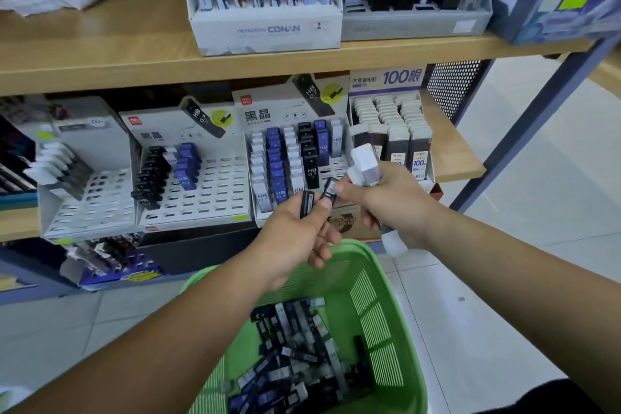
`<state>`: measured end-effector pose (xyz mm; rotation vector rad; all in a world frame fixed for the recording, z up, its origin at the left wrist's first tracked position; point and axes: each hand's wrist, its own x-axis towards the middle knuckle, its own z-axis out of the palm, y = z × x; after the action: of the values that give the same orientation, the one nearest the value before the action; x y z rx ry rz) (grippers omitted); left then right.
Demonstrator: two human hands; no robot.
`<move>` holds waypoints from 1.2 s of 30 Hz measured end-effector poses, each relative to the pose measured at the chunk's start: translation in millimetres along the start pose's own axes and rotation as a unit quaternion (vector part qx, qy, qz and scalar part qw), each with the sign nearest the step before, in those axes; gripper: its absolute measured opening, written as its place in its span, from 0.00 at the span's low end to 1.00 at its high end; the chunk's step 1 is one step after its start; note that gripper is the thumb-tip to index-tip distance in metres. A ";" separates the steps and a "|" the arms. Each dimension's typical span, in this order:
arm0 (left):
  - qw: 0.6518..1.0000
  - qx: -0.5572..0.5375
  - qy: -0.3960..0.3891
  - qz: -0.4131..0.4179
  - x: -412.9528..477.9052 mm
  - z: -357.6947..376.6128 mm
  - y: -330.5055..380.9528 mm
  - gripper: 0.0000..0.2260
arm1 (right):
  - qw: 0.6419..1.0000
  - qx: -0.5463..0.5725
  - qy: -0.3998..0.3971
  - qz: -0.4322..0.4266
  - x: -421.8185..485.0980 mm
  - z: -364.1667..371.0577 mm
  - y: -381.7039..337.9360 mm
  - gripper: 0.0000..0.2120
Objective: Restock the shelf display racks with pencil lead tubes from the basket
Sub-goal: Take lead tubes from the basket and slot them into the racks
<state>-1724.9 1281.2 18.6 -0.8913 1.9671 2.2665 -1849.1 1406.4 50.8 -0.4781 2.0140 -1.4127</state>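
Observation:
A green plastic basket sits low in the middle, with several black, blue and grey lead tubes piled in it. My left hand grips a black lead tube above the basket. My right hand holds a bundle of white-capped tubes and pinches another black tube at its thumb tip, close to my left thumb. Behind the hands stands a display rack with rows of grey, blue and black tubes. A second rack to its left is mostly bare slots.
A rack of tall white-capped tubes stands at the shelf's right end. The wooden upper shelf carries a Conan pen box. A further rack is at the left. The blue shelf post rises on the right beside tiled floor.

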 end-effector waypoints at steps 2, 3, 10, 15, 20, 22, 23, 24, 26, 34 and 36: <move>1.000 0.005 -0.006 0.009 -3.3 1.2 1.7 0.10 | 1.000 0.012 0.001 0.004 -3.7 0.8 -3.9 0.06; 1.000 0.014 -0.012 0.014 -5.5 1.8 1.1 0.10 | 1.000 0.005 -0.007 0.003 -6.0 2.5 -3.9 0.06; 0.987 0.095 -0.120 -0.058 -18.5 1.4 -29.4 0.08 | 0.986 -0.122 -0.103 0.055 -30.4 9.9 39.3 0.04; 0.977 0.130 -0.133 -0.103 -24.6 -1.2 -52.3 0.10 | 0.978 -0.118 -0.137 0.106 -45.9 -6.2 71.9 0.11; 0.990 0.074 -0.093 -0.071 -29.6 -0.3 -24.2 0.05 | 0.991 0.002 -0.097 0.093 -35.8 -19.3 45.7 0.10; 0.995 0.037 -0.056 -0.069 -32.1 -0.6 -18.8 0.07 | 0.991 0.025 -0.108 0.079 -35.4 -19.0 32.5 0.07; 0.996 0.006 -0.042 -0.075 -33.6 -1.9 -17.3 0.09 | 0.990 0.030 -0.111 0.076 -35.6 -18.0 27.2 0.06; 0.996 -0.028 -0.032 -0.083 -35.8 -3.8 -15.6 0.11 | 0.990 0.030 -0.114 0.073 -35.8 -17.1 23.0 0.06; 0.992 -0.083 -0.020 -0.091 -40.7 -10.3 -11.0 0.14 | 0.991 0.016 -0.123 0.056 -36.8 -14.1 14.4 0.05; 0.988 -0.156 0.018 -0.010 -65.3 -61.6 14.3 0.03 | 0.993 0.075 -0.090 -0.017 -35.7 41.3 -36.4 0.11; 0.991 -0.127 0.044 0.016 -69.0 -77.5 19.0 0.04 | 0.993 0.088 -0.070 -0.029 -29.0 63.3 -48.6 0.10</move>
<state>-1642.6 1230.6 60.9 -1.0023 1.7605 2.5808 -1788.0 1362.0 89.6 -0.5454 1.7604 -1.5322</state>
